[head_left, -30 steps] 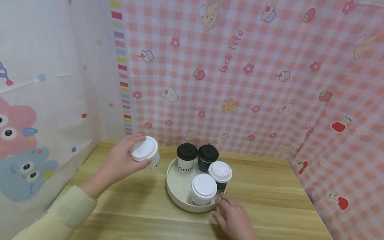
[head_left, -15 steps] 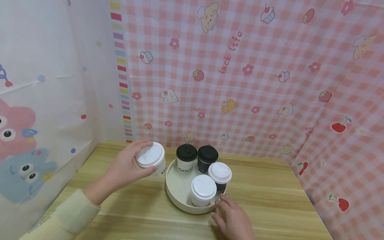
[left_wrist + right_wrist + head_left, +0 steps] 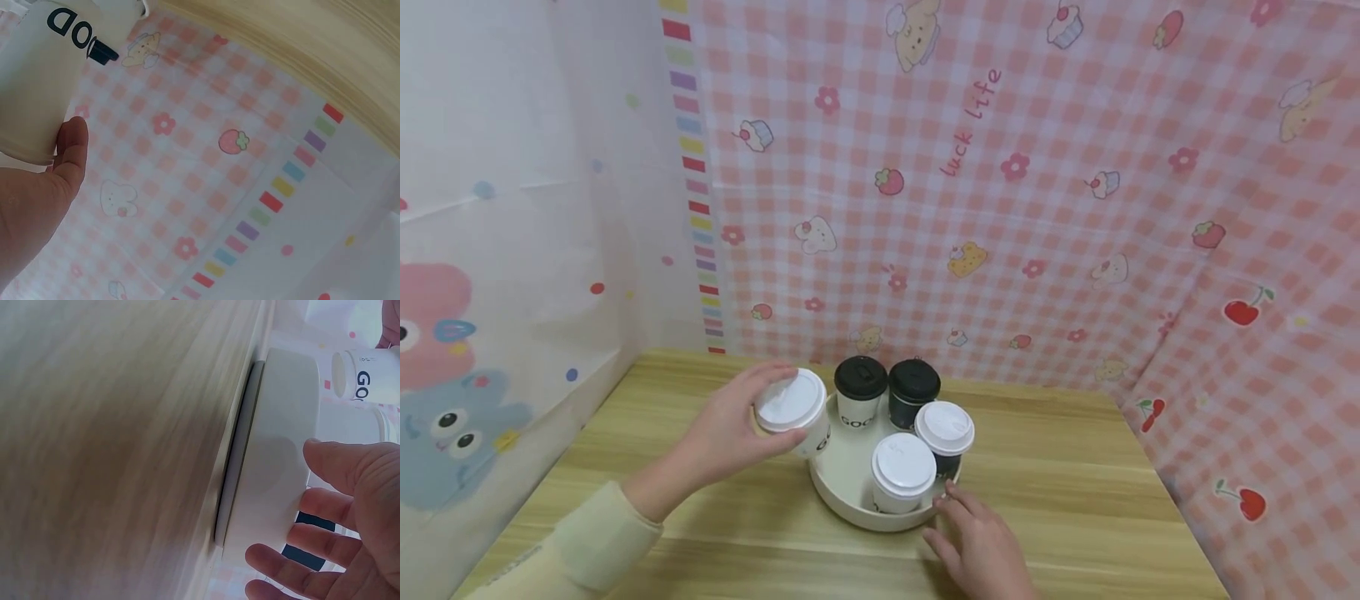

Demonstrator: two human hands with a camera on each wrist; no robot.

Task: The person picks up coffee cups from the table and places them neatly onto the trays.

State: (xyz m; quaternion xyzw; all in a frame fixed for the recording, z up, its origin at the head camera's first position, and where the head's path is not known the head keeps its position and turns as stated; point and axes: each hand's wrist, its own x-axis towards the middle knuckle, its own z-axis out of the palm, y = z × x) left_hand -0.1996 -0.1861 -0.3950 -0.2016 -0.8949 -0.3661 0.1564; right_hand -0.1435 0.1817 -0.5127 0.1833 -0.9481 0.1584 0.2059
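Observation:
My left hand (image 3: 730,433) grips a white paper cup with a white lid (image 3: 792,402), thumb and fingers curled round it near the lid. That cup hangs at the left edge of a round cream tray (image 3: 842,510). On the tray stand a white cup with a black lid (image 3: 860,396), a black cup with a black lid (image 3: 913,396), a black cup with a white lid (image 3: 945,429) and a white cup with a white lid (image 3: 902,473). My right hand (image 3: 981,542) rests its extended fingers against the tray's front right wall (image 3: 275,450).
A wooden table (image 3: 1060,492) bears the tray. Behind it hangs a pink checked cloth (image 3: 865,208), which also covers the right side. A white printed cloth (image 3: 527,242) closes off the left.
My left hand has carried the white cup rightward and a little lower, from beside the tray to its left edge. The right hand has stayed by the tray's rim. The view has shifted slightly.

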